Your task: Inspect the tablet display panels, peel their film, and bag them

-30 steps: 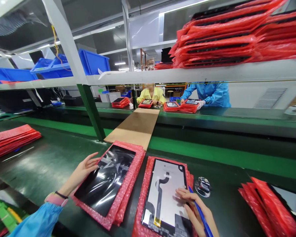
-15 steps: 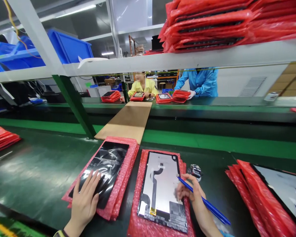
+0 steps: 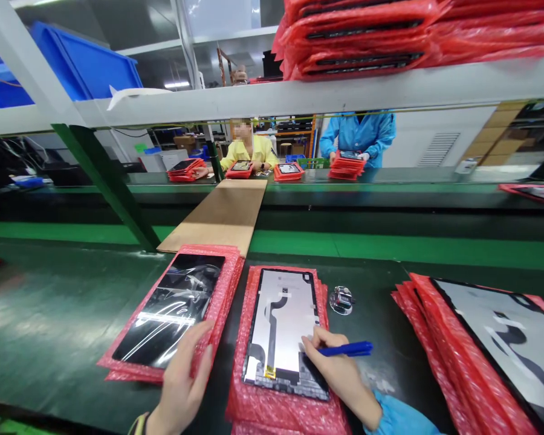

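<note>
A glossy black screen panel [image 3: 174, 302] lies on a pile of pink bubble-wrap sleeves. Over its lower right corner is my left hand [image 3: 181, 374], fingers apart and holding nothing. To the right, a silver-backed panel [image 3: 283, 326] with dark ribbon cables rests on another pink pile [image 3: 288, 411]. Wrapped around a blue pen [image 3: 351, 348], the fingers of my right hand [image 3: 338, 368] are at this panel's lower right part; the pen's tip is hidden by the fingers. A small metal device [image 3: 342, 299] stands beside the panel's upper right edge.
At the right is a red-wrapped pile with a silver-backed panel [image 3: 503, 338]. A brown board [image 3: 222, 211] bridges to the far bench, where two people sit or stand by red piles. A green post [image 3: 109, 184] and a white shelf beam [image 3: 254, 99] frame the view.
The view has shifted. My left hand has moved toward the black panel's lower right corner. My right hand has come in over the silver panel, the pen now held at a different angle.
</note>
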The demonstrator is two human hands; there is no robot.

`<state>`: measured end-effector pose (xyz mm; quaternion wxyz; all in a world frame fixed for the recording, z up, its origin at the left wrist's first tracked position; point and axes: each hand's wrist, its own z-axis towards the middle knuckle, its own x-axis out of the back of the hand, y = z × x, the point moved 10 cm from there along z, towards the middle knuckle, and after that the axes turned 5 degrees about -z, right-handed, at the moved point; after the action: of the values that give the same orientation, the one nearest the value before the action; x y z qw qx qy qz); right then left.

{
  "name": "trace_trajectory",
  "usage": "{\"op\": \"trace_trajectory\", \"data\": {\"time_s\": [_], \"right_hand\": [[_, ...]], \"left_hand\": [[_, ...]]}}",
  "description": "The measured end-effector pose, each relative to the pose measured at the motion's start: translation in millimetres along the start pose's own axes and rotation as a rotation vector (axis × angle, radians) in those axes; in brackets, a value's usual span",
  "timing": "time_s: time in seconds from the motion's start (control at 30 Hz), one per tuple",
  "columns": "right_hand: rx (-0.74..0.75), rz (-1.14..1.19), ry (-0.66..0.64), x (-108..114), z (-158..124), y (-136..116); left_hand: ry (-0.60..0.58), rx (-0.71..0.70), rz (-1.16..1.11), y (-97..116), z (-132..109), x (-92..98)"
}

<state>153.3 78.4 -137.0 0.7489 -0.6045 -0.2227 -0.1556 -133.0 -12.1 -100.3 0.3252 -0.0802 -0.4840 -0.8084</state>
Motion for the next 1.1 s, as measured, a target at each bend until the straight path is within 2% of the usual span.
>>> {"op": "trace_trajectory", "data": {"time_s": [0.1,0.2,0.3,0.47,0.57,0.73,0.83,0.97,1.1], "right_hand": [[-0.004,-0.008,-0.033,-3.8,0.5,-1.9],[-0.012,0.015,-0.048,-6.6,0.2,-2.2],[-0.039,0.073,-0.041,-6.8,0.1,0.4],[-0.125,0.283,-0.010,-4.2,3.2,13.9],[-0.184,0.476,-0.043,-7.6,7.0,24.4],[-0.236,0.690,-0.085,-13.1,10.7,32.8],[-0.226,0.754,-0.079,-9.8,11.3,30.3],[-0.175,0.813,0.013,19.9,15.2,23.7],[-0.107,0.849,0.146,64.9,24.4,13.3]], "left_hand": [[-0.241,0.400,-0.339,-12.7,2.4,-59.6],[-0.314,0.672,-0.599,-21.6,7.4,-94.6],[-0.309,0.852,-0.736,-30.4,14.3,-107.0],[-0.295,0.982,-0.817,-34.8,25.7,-104.4],[-0.299,0.993,-0.860,-26.0,34.3,-107.8],[-0.406,0.912,-0.917,5.3,40.2,-143.9],[-0.361,0.865,-0.902,9.4,40.6,-155.8],[-0.268,0.793,-0.890,11.6,47.5,-143.1],[-0.181,0.616,-0.911,36.1,70.7,-110.9]]}}
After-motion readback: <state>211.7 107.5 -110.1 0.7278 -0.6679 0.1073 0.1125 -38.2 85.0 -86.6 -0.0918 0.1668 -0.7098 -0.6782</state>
